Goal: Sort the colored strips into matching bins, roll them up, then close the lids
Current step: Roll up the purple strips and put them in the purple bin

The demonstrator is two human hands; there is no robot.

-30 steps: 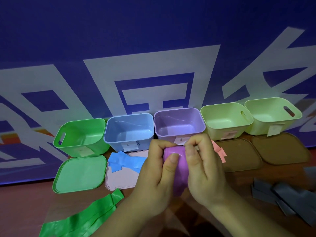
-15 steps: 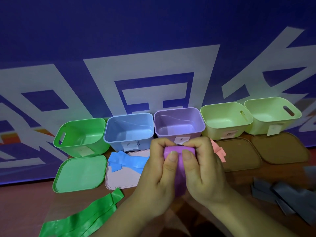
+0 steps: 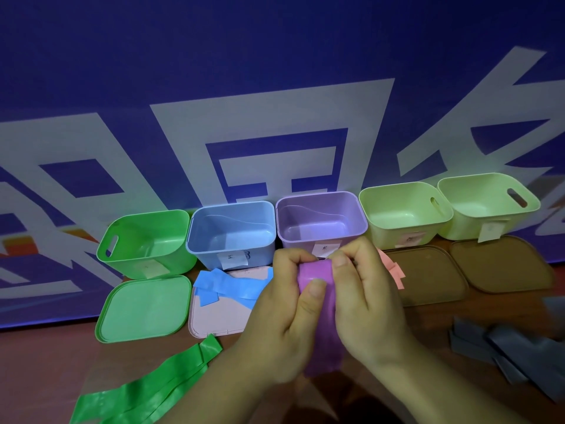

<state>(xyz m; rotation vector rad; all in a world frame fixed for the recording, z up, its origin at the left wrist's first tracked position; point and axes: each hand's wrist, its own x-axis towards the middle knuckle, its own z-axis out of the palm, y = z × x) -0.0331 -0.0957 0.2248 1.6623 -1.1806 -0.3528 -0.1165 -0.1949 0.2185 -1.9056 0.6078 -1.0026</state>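
Observation:
Both hands hold a purple strip [image 3: 315, 272] just in front of the purple bin [image 3: 321, 237]. My left hand [image 3: 284, 316] pinches its rolled top with thumb and fingers, and my right hand [image 3: 363, 298] grips the other side. The strip's loose tail hangs down between my palms. A green strip [image 3: 159, 384] lies at the lower left, a blue strip [image 3: 226, 286] lies on the pink lid [image 3: 214, 319], a pink strip [image 3: 394, 269] shows behind my right hand, and grey strips [image 3: 504, 347] lie at the right.
A row of open bins stands against the blue wall: green [image 3: 146, 243], blue [image 3: 232, 237], purple, and two light green [image 3: 403, 215] [image 3: 489, 206]. A green lid [image 3: 143, 307] and two brown lids [image 3: 428, 273] [image 3: 501, 264] lie in front on the wooden table.
The hands have kept working the purple roll: the fingers have shifted round it and the roll sits slightly lower between the thumbs. Nothing else on the table has moved.

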